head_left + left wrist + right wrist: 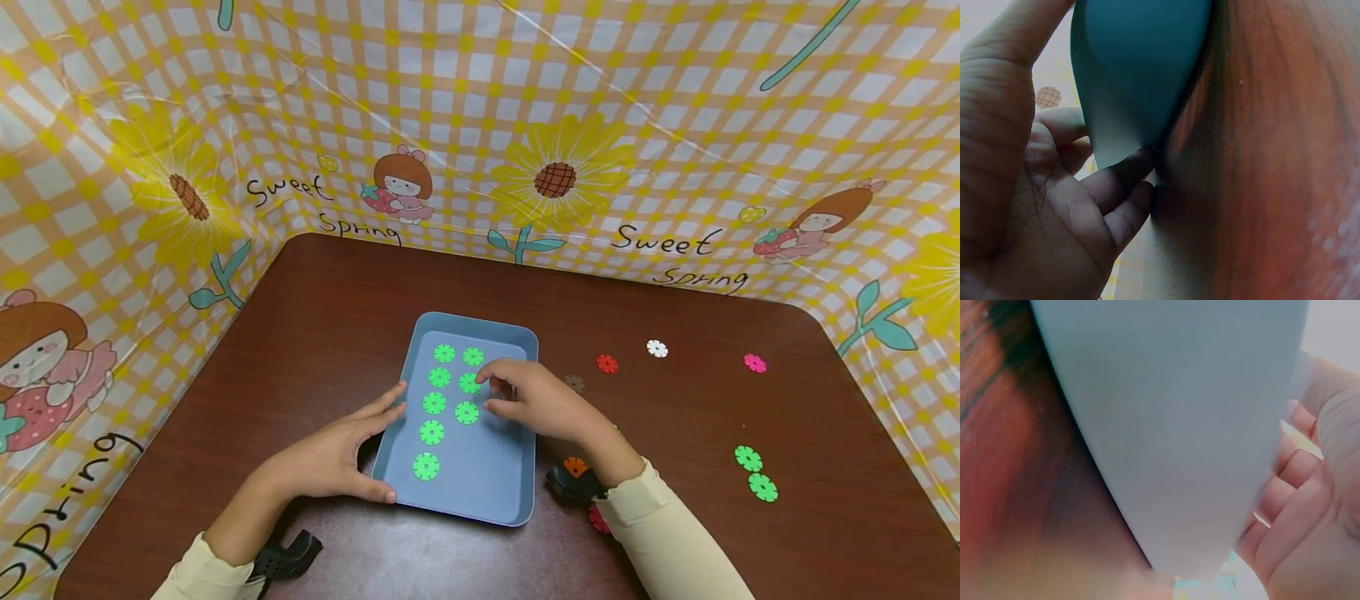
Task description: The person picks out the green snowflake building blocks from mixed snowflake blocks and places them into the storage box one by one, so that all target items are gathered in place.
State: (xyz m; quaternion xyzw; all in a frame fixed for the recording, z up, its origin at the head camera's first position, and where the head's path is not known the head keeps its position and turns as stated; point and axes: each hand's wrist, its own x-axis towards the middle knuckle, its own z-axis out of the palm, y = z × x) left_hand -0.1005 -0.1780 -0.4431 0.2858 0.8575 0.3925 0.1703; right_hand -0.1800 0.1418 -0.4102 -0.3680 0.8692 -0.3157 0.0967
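A blue-grey rectangular tray [498, 492] lies on the table with several green notched discs [426, 467] inside. They form a longer left column and a shorter right column. My left hand [330, 454] steadies the tray from the left, thumb by its near corner and spread fingers along the side wall; the left wrist view shows those fingers [1125, 215] against the outer wall. Over the tray's right wall reaches my right hand [536, 400]. Its bent index fingertip is at a green disc [468, 383] in the right column, and a gap separates thumb and index finger.
On the table to the right lie two green discs [762, 487], a pink disc [755, 363], a white disc [657, 348], a red disc [607, 364] and a brown disc [574, 383]. An orange disc [575, 466] is partly behind the right wrist strap. Patterned cloth [450, 100] surrounds the table.
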